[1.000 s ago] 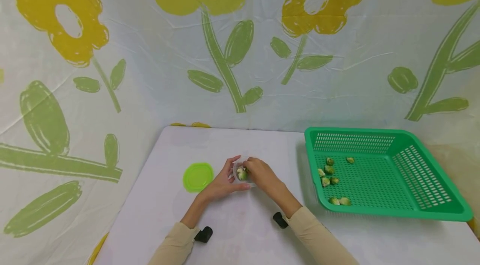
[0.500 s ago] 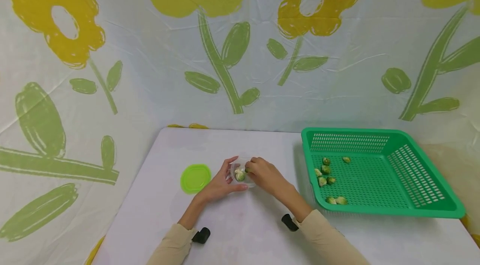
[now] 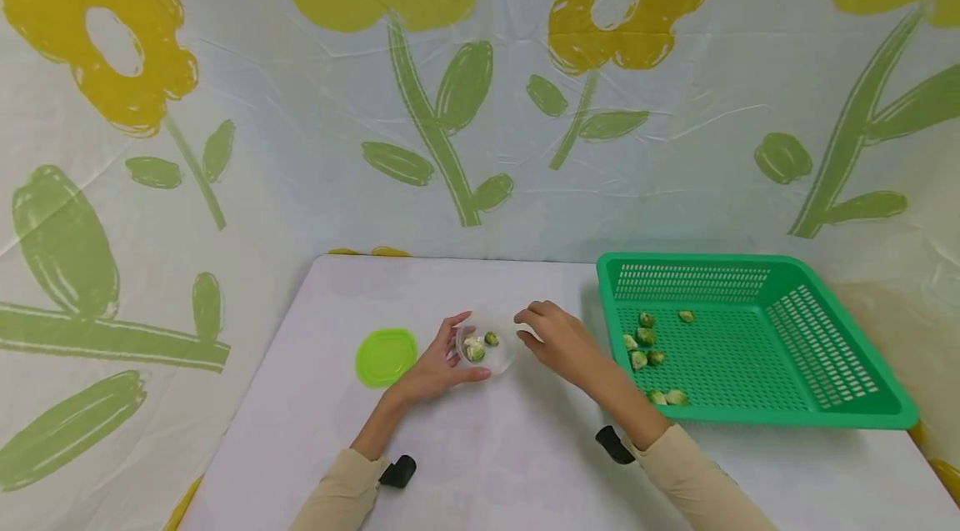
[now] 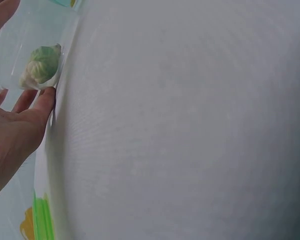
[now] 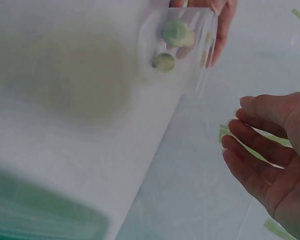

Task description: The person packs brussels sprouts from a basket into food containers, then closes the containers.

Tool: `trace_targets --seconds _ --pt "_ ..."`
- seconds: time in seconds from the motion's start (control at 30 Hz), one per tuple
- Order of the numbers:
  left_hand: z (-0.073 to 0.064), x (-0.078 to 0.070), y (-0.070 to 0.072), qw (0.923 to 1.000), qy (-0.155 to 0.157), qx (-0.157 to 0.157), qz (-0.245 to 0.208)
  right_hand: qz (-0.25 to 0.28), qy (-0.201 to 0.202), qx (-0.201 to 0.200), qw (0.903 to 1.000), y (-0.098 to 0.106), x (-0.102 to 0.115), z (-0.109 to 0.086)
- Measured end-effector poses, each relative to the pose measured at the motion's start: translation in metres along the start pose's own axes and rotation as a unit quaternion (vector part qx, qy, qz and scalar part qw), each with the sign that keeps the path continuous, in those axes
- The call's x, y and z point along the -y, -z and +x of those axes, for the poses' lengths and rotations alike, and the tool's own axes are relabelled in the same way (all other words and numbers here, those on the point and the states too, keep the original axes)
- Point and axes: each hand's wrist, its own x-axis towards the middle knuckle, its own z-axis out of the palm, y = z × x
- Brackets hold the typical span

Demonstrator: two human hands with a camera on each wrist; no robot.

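Note:
My left hand [image 3: 435,372] grips a clear plastic tub [image 3: 507,360] at its left side, fingers behind and thumb in front. Inside the tub lie a few Brussels sprouts, among them a larger pale green sprout [image 3: 476,352] by the fingers and a smaller darker sprout [image 3: 491,338] nearer the middle. Both sprouts show through the clear wall in the right wrist view. To the tub's right, my right hand [image 3: 557,339] is raised with loosely bent fingers and nothing between them. The left wrist view shows fingertips [image 4: 47,97] against the tub's lower wall.
A bright green square lid [image 3: 386,358] lies on the white table [image 3: 465,448], left of the tub. At the right stands a large green basket [image 3: 817,339] with several Brussels sprouts [image 3: 645,337] along its left side. A flower-printed cloth [image 3: 337,181] hangs behind the table.
My right hand has let go of the small sprout, which now lies in the tub, and has drawn back to the right. My left hand still holds the tub.

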Motion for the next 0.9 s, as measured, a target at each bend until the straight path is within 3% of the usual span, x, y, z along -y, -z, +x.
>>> trace_targets --seconds 0.57,0.9 --pt "0.000 -0.001 0.002 0.9999 -0.006 0.010 -0.010 -0.026 -0.015 -0.090 0.9955 0.044 -0.031 -0.029" --pt "0.000 -0.002 0.001 0.9998 0.003 0.013 -0.012 -0.036 -0.025 -0.151 0.9876 0.054 -0.058 -0.056"
